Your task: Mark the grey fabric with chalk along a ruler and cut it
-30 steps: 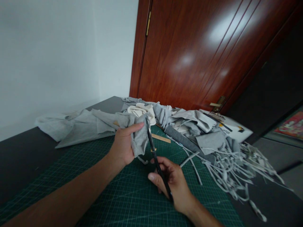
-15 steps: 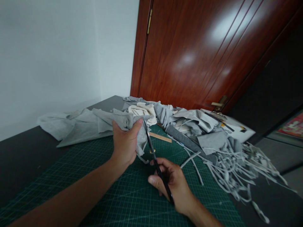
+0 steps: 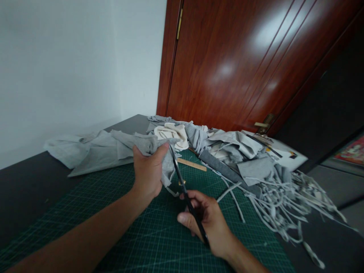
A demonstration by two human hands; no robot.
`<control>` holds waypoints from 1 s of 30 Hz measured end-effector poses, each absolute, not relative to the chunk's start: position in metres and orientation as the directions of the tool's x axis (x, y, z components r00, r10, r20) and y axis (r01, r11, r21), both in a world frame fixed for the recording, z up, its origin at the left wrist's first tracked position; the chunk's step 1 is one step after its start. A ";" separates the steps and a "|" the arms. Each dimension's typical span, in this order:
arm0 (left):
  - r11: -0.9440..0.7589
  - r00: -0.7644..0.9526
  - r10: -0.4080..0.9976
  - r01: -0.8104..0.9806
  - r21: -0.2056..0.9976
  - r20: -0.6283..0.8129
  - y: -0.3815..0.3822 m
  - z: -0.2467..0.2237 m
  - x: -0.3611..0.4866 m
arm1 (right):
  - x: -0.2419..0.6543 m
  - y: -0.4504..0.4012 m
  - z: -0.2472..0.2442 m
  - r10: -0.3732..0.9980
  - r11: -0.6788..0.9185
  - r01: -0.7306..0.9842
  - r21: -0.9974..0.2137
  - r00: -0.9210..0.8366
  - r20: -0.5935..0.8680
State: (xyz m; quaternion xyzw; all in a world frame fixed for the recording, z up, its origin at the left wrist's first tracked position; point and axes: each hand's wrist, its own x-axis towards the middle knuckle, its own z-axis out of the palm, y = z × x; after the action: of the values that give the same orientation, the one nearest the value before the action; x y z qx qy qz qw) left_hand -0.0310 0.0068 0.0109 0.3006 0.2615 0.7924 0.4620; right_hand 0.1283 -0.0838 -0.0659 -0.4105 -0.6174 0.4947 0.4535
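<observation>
Light grey fabric [image 3: 102, 151] trails leftward over the table, and my left hand [image 3: 148, 170] grips its right end with the thumb on top. My right hand [image 3: 209, 220] is wrapped round the handles of dark scissors [image 3: 182, 182]. Their blades point up and away from me, with the tips against the fabric just right of my left thumb. A short piece of the fabric hangs below the blades, and a thin strip end dangles from it. Whether the blades are apart cannot be made out.
A green cutting mat [image 3: 136, 235] covers much of the dark table [image 3: 25, 182]. A wooden ruler [image 3: 193, 164] lies beyond the scissors. Heaped cloth [image 3: 236, 144] runs along the back, with a tangle of grey strips [image 3: 281, 212] at the right. Behind stand a white wall [image 3: 62, 68] and a wooden door [image 3: 227, 68].
My left hand and the fabric end have shifted slightly to the left. The scissor tips have moved a little left with them; my right hand is almost where it was.
</observation>
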 end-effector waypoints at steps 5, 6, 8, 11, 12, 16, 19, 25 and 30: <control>-0.388 -0.367 0.913 -0.652 0.652 0.177 0.005 0.015 -0.034 | 0.128 -0.084 -0.064 0.956 0.165 0.064 -0.984 -0.257 0.144; -0.381 -0.359 0.917 -0.660 0.648 0.173 0.004 0.016 -0.034 | 0.128 -0.084 -0.064 0.956 0.161 0.062 -0.985 -0.258 0.140; -0.390 -0.368 0.912 -0.649 0.653 0.179 0.005 0.016 -0.034 | 0.128 -0.084 -0.063 0.955 0.157 0.061 -0.986 -0.264 0.136; -0.433 -0.399 0.891 -0.598 0.675 0.218 0.007 0.013 -0.034 | 0.128 -0.084 -0.062 0.955 0.157 0.064 -0.985 -0.264 0.135; -0.446 -0.407 0.884 -0.583 0.679 0.231 0.008 0.012 -0.033 | 0.128 -0.084 -0.062 0.955 0.160 0.067 -0.985 -0.262 0.137; -0.484 -0.431 0.862 -0.549 0.682 0.265 0.012 0.009 -0.033 | 0.127 -0.084 -0.063 0.955 0.168 0.070 -0.983 -0.259 0.145; -0.511 -0.456 0.843 -0.513 0.689 0.286 0.013 0.008 -0.034 | 0.127 -0.083 -0.064 0.954 0.168 0.053 -0.984 -0.259 0.149; -0.562 -0.512 0.797 -0.435 0.704 0.320 0.011 0.006 -0.033 | 0.128 -0.084 -0.064 0.950 0.173 0.028 -0.984 -0.267 0.160; -0.615 -0.515 0.761 -0.379 0.692 0.395 0.010 0.001 -0.031 | 0.128 -0.087 -0.060 0.946 0.153 -0.046 -0.987 -0.282 0.160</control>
State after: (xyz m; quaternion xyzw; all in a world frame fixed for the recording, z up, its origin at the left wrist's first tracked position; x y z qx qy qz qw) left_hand -0.0315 0.0098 0.0007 0.3517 0.2716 0.8270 0.3444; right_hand 0.1278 -0.0869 -0.0605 -0.3759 -0.5988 0.5313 0.4667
